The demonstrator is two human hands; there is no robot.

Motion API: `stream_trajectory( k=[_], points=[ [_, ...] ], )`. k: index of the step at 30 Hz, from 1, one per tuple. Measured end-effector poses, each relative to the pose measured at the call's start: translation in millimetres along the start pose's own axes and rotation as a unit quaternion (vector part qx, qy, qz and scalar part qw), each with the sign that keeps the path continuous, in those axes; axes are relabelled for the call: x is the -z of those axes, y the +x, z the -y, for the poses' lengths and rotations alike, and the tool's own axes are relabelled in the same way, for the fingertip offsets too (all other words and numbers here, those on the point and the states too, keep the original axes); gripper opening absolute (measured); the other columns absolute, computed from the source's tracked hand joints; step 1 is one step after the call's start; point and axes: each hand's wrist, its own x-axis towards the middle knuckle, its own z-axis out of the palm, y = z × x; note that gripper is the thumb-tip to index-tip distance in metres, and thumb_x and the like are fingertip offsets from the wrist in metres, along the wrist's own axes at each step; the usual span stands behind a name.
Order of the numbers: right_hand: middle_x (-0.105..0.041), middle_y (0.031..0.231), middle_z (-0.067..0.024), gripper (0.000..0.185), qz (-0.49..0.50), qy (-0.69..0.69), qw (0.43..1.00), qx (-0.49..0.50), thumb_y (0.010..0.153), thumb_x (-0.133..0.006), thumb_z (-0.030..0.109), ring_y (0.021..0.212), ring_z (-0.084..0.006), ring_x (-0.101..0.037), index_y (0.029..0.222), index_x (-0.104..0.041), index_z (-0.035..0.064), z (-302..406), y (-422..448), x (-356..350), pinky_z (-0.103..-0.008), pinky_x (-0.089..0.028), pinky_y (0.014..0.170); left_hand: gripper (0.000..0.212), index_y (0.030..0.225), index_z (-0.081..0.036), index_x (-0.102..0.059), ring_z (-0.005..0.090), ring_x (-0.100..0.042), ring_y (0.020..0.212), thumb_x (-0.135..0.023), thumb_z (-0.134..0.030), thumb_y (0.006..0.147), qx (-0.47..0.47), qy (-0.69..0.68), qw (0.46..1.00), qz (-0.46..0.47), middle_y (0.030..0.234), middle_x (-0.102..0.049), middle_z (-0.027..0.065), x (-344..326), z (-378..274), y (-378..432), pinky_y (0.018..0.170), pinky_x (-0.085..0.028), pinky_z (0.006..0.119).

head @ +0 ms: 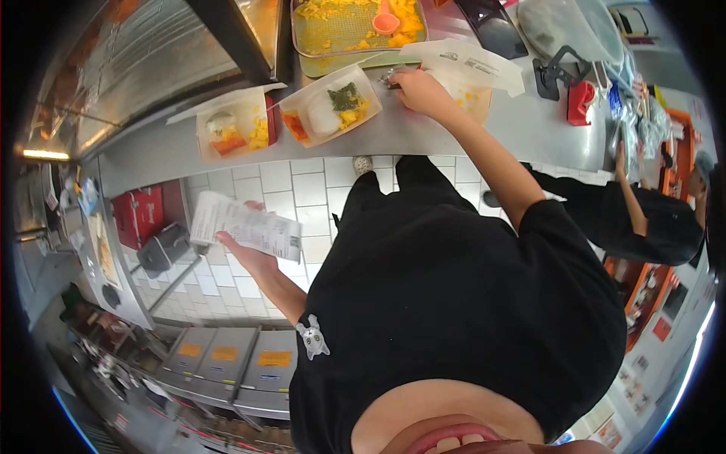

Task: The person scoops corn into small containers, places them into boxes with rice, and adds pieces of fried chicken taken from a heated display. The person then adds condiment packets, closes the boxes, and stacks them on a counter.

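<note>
My left hand (249,244) grips printed paper receipts (244,227) below the steel counter's edge, over the tiled floor. My right hand (417,91) is on the counter, its fingertips at a small dark, shiny item (391,78) whose kind I cannot tell; whether they grip it is unclear. Just right of that hand, partly behind the forearm, lies an open paper food box (482,102) with yellow bits in it. To the hand's left, a second open box (295,110) contains white rice, dark green flakes, yellow food and an orange piece. A third box (207,127) farther left contains similar food.
Behind the boxes sits a metal tray (340,54) of yellow food with an orange scoop (385,24). A black stand (553,74), a red tape dispenser (579,103) and a clear plastic container (567,28) occupy the counter's right. A co-worker (641,215) in black is at the right.
</note>
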Motion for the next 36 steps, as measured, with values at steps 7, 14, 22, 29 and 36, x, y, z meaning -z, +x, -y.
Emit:
stream_trajectory(
  k=[7,14,22,29,36],
  points=[
    [-0.064,0.082,-0.0149,0.020,0.059,-0.125,0.990,-0.002,0.077,-0.052,0.017,0.078,-0.0324,-0.062,0.091,-0.063,0.0069,-9.3,18.2,-48.5,-0.0447,-0.046,0.076,0.085,0.126,-0.006,-0.038,0.0325,-0.056,0.087,-0.043,-0.073,0.073,0.089,0.014,0.899,0.428,0.095,-0.053,0.0174,-96.6,-24.7,-0.9,0.069,-0.051,0.050],
    [-0.064,0.097,-0.0068,0.033,0.015,0.262,0.965,0.006,0.074,-0.067,0.016,0.087,-0.0159,-0.060,0.104,-0.060,0.0044,-17.1,-110.3,204.2,-0.0274,-0.046,0.077,0.099,0.130,-0.005,-0.030,0.0336,-0.055,0.087,-0.038,-0.081,0.067,0.171,-0.037,0.812,0.557,0.099,-0.051,0.0212,-202.2,-35.5,-19.7,0.067,-0.051,0.053],
    [-0.056,0.114,-0.0133,0.039,-0.605,-0.030,0.763,-0.226,0.079,-0.067,0.011,0.100,-0.0186,-0.056,0.114,-0.053,-0.0014,-203.1,-180.4,331.8,-0.0279,-0.043,0.087,0.104,0.131,-0.006,-0.030,0.0379,-0.057,0.083,-0.038,-0.084,0.063,0.273,-0.116,0.722,0.625,0.099,-0.051,0.0251,-310.7,-22.3,-98.3,0.065,-0.051,0.054],
    [-0.056,0.106,-0.0128,0.042,-0.389,0.430,0.814,-0.026,0.083,-0.061,0.020,0.096,-0.0200,-0.056,0.114,-0.047,-0.0033,-101.9,-160.7,225.6,-0.0320,-0.042,0.090,0.105,0.129,-0.006,-0.034,0.0359,-0.057,0.094,-0.026,-0.087,0.063,0.276,-0.208,0.697,0.628,0.107,-0.051,0.0253,-334.5,1.2,-100.3,0.074,-0.051,0.050],
    [-0.059,0.099,-0.0086,0.031,0.045,0.756,0.652,0.033,0.079,-0.064,0.014,0.097,-0.0173,-0.054,0.104,-0.054,-0.0016,-17.0,-121.8,117.1,-0.0311,-0.039,0.088,0.097,0.129,-0.006,-0.035,0.0378,-0.058,0.091,-0.019,-0.082,0.070,0.204,-0.260,0.781,0.530,0.109,-0.052,0.0249,-315.2,-11.1,-102.9,0.073,-0.051,0.049]
  ],
)
